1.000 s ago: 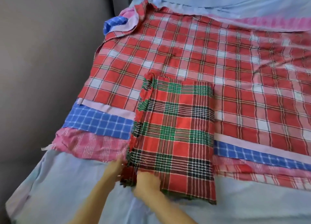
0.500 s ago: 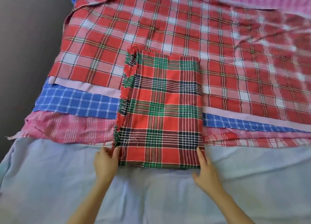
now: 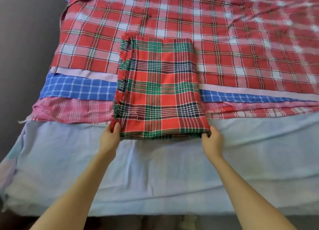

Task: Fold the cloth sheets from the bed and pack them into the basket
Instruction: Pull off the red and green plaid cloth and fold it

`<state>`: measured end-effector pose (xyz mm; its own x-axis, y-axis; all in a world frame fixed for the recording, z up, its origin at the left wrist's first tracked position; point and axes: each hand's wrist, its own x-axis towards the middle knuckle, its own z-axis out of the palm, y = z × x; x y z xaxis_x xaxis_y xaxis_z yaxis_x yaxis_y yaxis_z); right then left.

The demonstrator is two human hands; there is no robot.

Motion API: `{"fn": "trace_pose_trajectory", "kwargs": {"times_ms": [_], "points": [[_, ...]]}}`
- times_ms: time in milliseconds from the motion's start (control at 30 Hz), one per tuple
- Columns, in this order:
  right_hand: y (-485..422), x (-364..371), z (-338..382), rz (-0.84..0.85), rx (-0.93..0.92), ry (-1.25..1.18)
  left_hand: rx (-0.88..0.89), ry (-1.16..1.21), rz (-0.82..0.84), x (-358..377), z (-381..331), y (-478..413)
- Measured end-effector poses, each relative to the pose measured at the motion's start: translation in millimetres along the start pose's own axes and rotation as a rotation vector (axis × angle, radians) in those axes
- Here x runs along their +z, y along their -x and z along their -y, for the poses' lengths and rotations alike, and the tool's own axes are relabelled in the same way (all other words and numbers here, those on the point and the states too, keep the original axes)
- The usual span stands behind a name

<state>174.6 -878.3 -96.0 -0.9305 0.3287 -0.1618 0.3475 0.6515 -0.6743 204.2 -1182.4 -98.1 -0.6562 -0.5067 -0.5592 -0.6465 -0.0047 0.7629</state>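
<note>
The bed carries spread sheets: a red plaid, a blue check and a pink one near its front edge; the folded cloth lies atop them, soft, light, likely floppy, best lifted by its near corners; left hand and right hand pinch those corners; no basket shows.

my one head view looks forward and down, close over the bed, beyond my fingers.
</note>
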Motion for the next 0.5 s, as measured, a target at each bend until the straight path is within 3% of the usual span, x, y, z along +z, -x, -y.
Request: {"fn": "trace_pose_trajectory", "kwargs": {"times_ms": [100,200,400,500], "points": [[20,-38,11,-0.027,-0.2,0.015,0.061,0.105,-0.058,-14,-10,24],[65,-85,7,0.093,-0.283,0.049,0.059,0.021,-0.08,-37,-1,74],[191,-168,-56,0.618,-0.164,0.292,-0.156,-0.163,-0.195,-73,69,232],[215,-204,-71,0.92,-0.044,0.409,-0.313,-0.134,-0.119,-91,93,280]]}}
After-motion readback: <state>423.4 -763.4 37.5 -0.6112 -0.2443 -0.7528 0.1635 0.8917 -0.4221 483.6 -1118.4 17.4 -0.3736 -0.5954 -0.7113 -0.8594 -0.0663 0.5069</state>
